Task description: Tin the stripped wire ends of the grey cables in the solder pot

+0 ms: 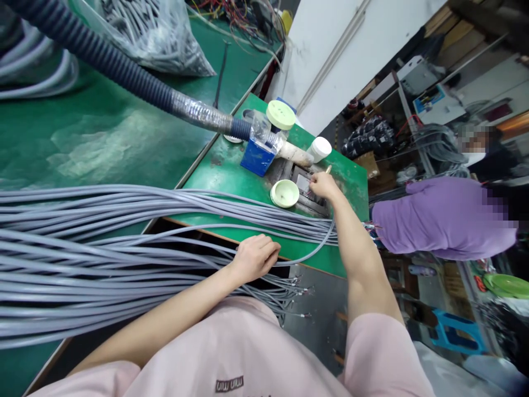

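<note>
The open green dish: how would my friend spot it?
Find the smaller green table where the dark hose ends. Between the grey cables and the blue box, near the right hand, sits the pale green dish. You can see its hollow inside, while the pale green lid beyond the box shows a flat top.

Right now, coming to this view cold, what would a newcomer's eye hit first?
Probably the long grey cables, sweeping in from the left edge across the middle, with the left hand at their lower group. Next, the dark ribbed hose slanting down from top left to the blue box. Then the right hand, beyond the open pale-green pot.
</note>
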Demonstrator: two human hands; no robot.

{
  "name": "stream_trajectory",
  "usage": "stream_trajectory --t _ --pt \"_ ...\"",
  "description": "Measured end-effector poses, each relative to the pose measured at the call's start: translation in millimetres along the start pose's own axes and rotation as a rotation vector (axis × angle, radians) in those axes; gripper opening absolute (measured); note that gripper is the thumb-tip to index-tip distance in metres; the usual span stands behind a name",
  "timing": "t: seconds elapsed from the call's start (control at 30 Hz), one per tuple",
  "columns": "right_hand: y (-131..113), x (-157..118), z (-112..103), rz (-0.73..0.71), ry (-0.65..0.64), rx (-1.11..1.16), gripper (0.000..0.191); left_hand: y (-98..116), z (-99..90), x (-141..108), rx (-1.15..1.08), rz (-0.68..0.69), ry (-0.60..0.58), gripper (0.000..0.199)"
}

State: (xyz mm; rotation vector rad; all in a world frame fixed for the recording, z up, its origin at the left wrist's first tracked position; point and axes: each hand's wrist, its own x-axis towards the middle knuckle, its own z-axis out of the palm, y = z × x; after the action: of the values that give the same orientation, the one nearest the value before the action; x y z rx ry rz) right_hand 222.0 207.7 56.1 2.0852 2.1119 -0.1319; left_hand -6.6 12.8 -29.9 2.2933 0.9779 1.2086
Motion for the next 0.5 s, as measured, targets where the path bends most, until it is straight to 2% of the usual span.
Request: stream_trajectory --t 0.1,0.2,0.3,0.37,0.43,0.5 --pt "4 -10 -10 0.024 0.056 0.029 0.016 -1 1.4 -1 0.000 -0.004 0.001 0.017" --pt "14 -45 -27 0.037 0.211 0.319 0.011 -1 2.2 -1 0.012 -0.012 -0.011 0.018" --pt "26 -114 -41 0.069 0.324 0.789 0.012 0 0.8 -1 0.003 -0.026 -0.017 0.019" --pt "37 -173 -39 0.088 0.362 0.934 0.016 2 -1.4 1 -0.031 -0.043 -0.025 0.019" --pt "50 -231 -23 0.182 0.349 1.013 0.018 4 -3.9 2 -0.070 -0.053 -0.040 0.018" --pt "67 -281 6 0.341 0.227 1.019 0.022 6 -5.8 5 -0.080 -0.054 -0.040 0.017"
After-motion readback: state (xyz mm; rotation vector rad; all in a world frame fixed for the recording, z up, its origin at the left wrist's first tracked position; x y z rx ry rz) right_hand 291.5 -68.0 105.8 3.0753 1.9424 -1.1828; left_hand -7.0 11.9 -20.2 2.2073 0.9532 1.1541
